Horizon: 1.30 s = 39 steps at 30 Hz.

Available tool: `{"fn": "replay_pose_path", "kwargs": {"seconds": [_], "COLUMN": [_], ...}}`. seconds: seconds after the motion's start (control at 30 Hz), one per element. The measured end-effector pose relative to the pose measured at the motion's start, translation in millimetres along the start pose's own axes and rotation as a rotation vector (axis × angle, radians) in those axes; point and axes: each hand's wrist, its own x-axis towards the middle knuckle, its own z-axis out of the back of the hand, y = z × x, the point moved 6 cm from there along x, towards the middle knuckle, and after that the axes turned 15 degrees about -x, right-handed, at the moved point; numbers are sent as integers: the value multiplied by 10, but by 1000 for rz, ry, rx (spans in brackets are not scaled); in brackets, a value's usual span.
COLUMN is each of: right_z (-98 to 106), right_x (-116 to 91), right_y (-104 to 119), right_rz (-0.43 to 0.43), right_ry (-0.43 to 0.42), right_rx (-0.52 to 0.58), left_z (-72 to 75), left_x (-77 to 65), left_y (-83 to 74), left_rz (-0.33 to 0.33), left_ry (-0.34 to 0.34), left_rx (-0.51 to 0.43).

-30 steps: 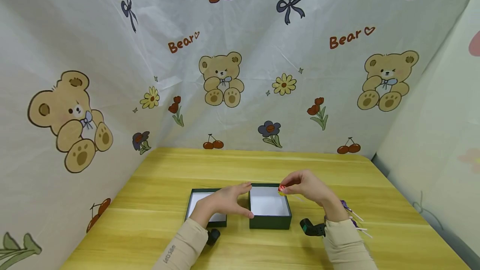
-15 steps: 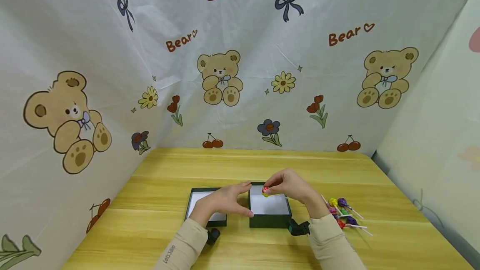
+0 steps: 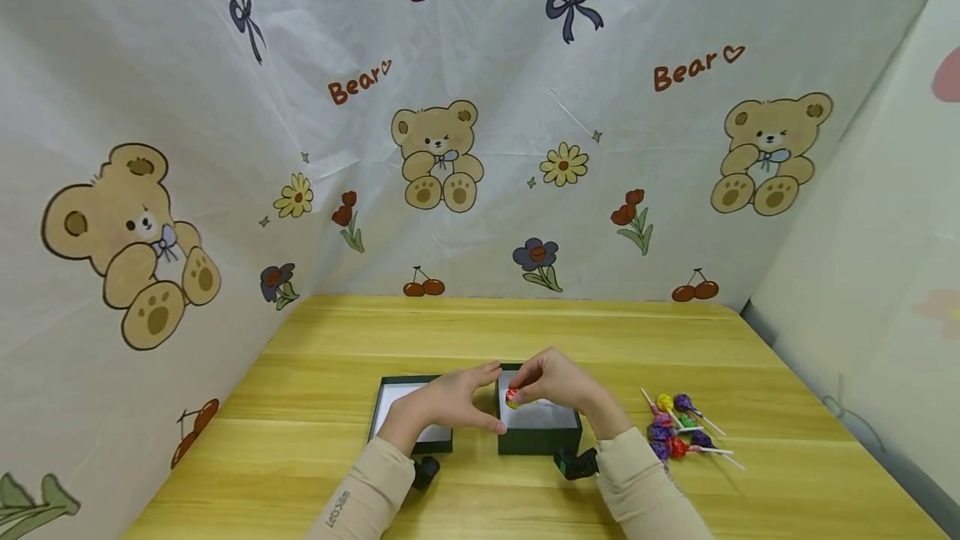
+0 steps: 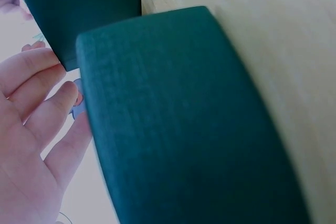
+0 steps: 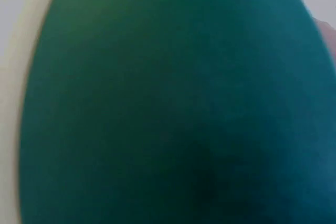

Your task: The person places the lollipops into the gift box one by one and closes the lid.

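Note:
My right hand (image 3: pixel 558 382) pinches a lollipop (image 3: pixel 513 397) with a red and yellow wrapper, over the left part of a dark green box (image 3: pixel 540 442) with a white inside. Its pale stick points to the right, partly behind the fingers. My left hand (image 3: pixel 450 402) spreads its thumb and fingers along the box's left edge; the left wrist view shows the fingers (image 4: pixel 39 93) extended beside green walls. Under that hand lies a shallower green tray-like box part (image 3: pixel 390 394), white inside and partly hidden. In the right wrist view a green wall (image 5: pixel 168 98) fills nearly everything.
A pile of lollipops (image 3: pixel 675 432) in purple, red, yellow, green and pink wrappers lies on the wooden table (image 3: pixel 315 473), right of the box. A printed cloth (image 3: pixel 502 82) hangs behind the table, with more cloth on both sides.
My right hand has carried the lollipop leftward from the box's right edge to its left side, lower now. The lollipop pile has come into sight. My left hand stays put.

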Motion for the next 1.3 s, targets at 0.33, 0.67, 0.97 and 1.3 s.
{"fn": "replay_pose_path", "kwargs": {"seconds": [0.33,0.67,0.97,1.3], "right_z": [-189,-307,-348,-353], "right_x": [84,124,117,108], "right_y": [-22,-103,-113,-96], "right_rz": [27,-25,-62,-54], "right_ry": [36,48,68,85], "right_rx": [1,-85,-92,-72], "left_z": [-4,-20,-20,-20], "left_x": [-9,-9,0,2], "left_y": [-9,5,12,4], "left_rz": [-7,-13,-9,-5], "left_ry": [-2,2,-5,-7], "left_rx": [1,-7,-9,-9]}}
